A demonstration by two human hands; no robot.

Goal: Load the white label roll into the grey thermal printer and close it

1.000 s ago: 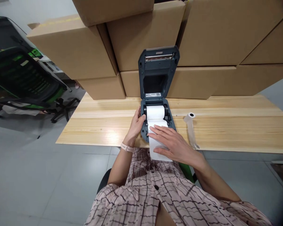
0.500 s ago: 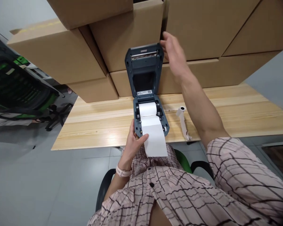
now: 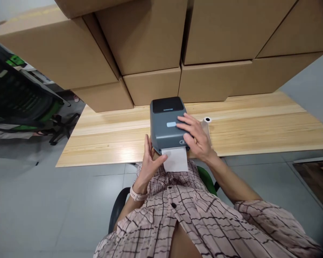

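Printer, lid down, near the front edge of the counter, with white paper sticking out past that edge. My right fingers lie spread on the lid; my left fingers are at the front left corner, thumb spread apart over the paper. Just right of the printer is a small roll, partly hidden. Boxes stacked behind block the back; wood stretches left and right. The lid bears a pale-blue rectangle; lettering on its black panel is too small to read.
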